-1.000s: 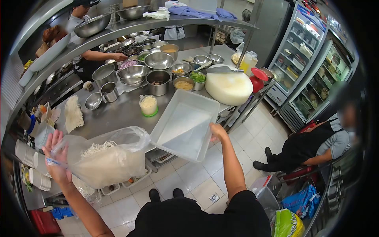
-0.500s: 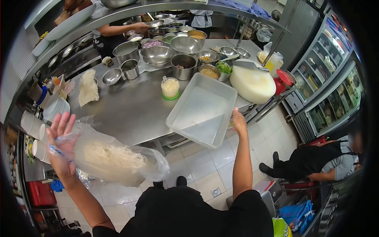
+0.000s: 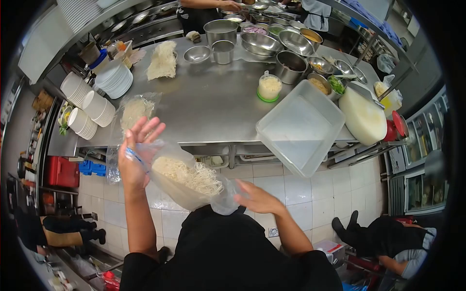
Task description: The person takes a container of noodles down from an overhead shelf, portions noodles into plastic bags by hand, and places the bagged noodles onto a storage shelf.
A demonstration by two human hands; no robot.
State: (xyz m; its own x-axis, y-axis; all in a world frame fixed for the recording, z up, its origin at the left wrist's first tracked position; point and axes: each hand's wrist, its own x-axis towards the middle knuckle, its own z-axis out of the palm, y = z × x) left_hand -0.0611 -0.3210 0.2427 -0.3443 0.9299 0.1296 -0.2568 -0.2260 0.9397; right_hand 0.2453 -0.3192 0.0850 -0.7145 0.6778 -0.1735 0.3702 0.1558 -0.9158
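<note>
Table (image 3: pixel 208 109): stainless steel, spans the view; bowls and pots hide much of its far surface.

Co-workers: 2 at the far side, the nearer (image 3: pixel 194 14) and the one in a grey top (image 3: pixel 315 14), both cut off by the top edge. 1 person (image 3: pixel 63 230) at lower left and 1 person (image 3: pixel 398 242) at lower right are partly lost in the dark lens border.

Rectangular container (image 3: pixel 303 128): translucent, at the right of the table, extends past the front edge in view. The underside is hidden; whether it lies level cannot be told.

White block (image 3: pixel 363 114): right of the container; a wide blade (image 3: pixel 366 92) covers part of its top.

Plastic bag (image 3: pixel 170 186): clear, raised between the 2 hands in front of the table. White noodles (image 3: pixel 194 178) show inside; folded film blurs their lower limit.

Left hand (image 3: pixel 137 160): palm up, fingers extended and slightly apart. The bag's blue-marked end lies across the palm; film obscures the thumb side.

Right hand (image 3: pixel 259 198): fingers loosely extended at the bag's other end. Blur and film mask the fingertips; whether they grip the film cannot be told.

Flat bag (image 3: pixel 138 114): on the table beyond the left hand, which hides its lower part; pale contents, details unclear.

Cup (image 3: pixel 269 87): left of the container, on a green base, filled with pale pieces too small to identify.
</note>
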